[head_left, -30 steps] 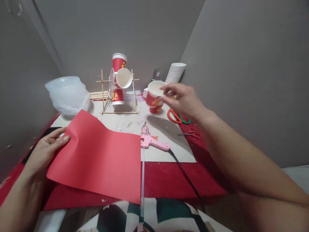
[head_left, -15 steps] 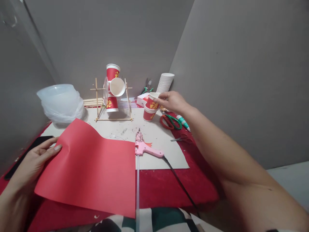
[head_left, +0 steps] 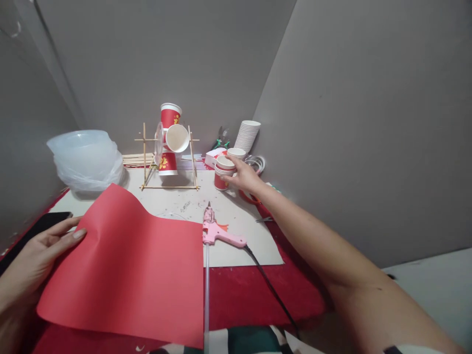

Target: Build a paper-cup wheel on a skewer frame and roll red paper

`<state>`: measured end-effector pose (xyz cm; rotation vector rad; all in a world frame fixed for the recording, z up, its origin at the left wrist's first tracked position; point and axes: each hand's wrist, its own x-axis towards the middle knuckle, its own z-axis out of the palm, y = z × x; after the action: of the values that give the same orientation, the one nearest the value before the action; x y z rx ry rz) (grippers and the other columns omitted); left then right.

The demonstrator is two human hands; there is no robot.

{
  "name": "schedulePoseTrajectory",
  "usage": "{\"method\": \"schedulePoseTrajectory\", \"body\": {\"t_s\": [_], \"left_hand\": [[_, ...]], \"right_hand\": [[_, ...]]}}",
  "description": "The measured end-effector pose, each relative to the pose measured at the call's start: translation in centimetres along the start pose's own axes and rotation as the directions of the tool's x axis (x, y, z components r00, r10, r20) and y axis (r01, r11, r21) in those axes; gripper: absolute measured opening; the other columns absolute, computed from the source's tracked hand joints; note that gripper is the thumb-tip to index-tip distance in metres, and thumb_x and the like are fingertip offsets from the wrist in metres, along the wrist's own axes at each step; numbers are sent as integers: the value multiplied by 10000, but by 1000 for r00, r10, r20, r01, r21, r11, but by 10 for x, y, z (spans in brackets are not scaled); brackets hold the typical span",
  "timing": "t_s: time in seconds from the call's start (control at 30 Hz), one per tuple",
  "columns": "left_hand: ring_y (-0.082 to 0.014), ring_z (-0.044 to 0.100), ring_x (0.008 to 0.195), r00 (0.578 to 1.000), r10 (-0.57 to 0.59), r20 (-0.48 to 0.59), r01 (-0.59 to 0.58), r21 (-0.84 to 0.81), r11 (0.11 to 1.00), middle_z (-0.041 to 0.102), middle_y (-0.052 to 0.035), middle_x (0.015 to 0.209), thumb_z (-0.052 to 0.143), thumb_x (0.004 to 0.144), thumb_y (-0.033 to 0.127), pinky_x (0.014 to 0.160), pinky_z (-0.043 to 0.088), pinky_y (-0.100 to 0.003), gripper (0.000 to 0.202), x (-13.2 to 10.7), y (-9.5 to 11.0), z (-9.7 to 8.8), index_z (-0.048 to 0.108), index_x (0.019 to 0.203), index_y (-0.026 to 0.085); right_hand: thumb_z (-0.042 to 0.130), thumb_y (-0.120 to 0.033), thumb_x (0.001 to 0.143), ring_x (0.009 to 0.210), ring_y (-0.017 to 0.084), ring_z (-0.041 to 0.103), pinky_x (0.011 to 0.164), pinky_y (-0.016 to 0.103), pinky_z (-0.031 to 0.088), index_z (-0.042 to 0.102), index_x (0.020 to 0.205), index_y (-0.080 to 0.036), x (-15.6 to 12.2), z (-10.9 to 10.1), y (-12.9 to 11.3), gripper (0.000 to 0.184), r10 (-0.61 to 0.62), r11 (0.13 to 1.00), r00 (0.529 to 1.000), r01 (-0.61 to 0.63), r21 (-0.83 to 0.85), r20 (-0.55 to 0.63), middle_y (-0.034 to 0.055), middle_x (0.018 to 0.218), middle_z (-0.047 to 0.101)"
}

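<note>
My left hand (head_left: 53,250) pinches the left edge of a sheet of red paper (head_left: 147,275), thumb on top. The sheet bends upward near that hand and hangs over the front of the table. At the back right, my right hand (head_left: 243,174) has its fingers and thumb around the side of a short stack of red paper cups (head_left: 221,183) with white rims. Another paper cup (head_left: 236,152) shows its rim just behind this stack. A pink glue gun (head_left: 223,233) lies at the sheet's right edge, its clear glue stick pointing toward me.
A stick frame (head_left: 169,187) carries several red cups joined in a wheel (head_left: 167,162). To its left sits a bag-wrapped plastic bowl (head_left: 86,162). A leaning stack of white cups (head_left: 248,136), pliers (head_left: 221,140) and small scissors (head_left: 263,220) stand or lie at the right. The black cord (head_left: 271,282) runs toward me.
My right hand has moved left and down, and the cup it held now sits nested in the short stack. The left hand still holds the red sheet. The view has shifted slightly.
</note>
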<state>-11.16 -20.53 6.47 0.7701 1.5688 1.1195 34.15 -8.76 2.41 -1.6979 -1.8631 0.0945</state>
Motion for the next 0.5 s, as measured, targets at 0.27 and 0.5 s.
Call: {"method": "schedulePoseTrajectory", "body": {"t_s": [0.27,0.5], "left_hand": [[-246,716,525,1000,-4,-19,4,0,1000,811,-13,832,963,241,223,438,585,-288,835,11,-7,-6,767,1044,346],[-312,748,581,999,-36,-4,36,-3,999,814,-5,841,932,272,163,480,618,-354,815,20,-14,-15,762,1038,384]], "right_hand": [[685,-459,829,1127,310,670,973,450,533,651,1247,-165,15,-31,12,513,91,996,971,-89,17,-220,177,1262,688],[633,-461,845,1053,321,629,946,473,519,673,1067,-148,61,-71,35,386,80,975,912,-155,-156,-402,191,1110,640]]}}
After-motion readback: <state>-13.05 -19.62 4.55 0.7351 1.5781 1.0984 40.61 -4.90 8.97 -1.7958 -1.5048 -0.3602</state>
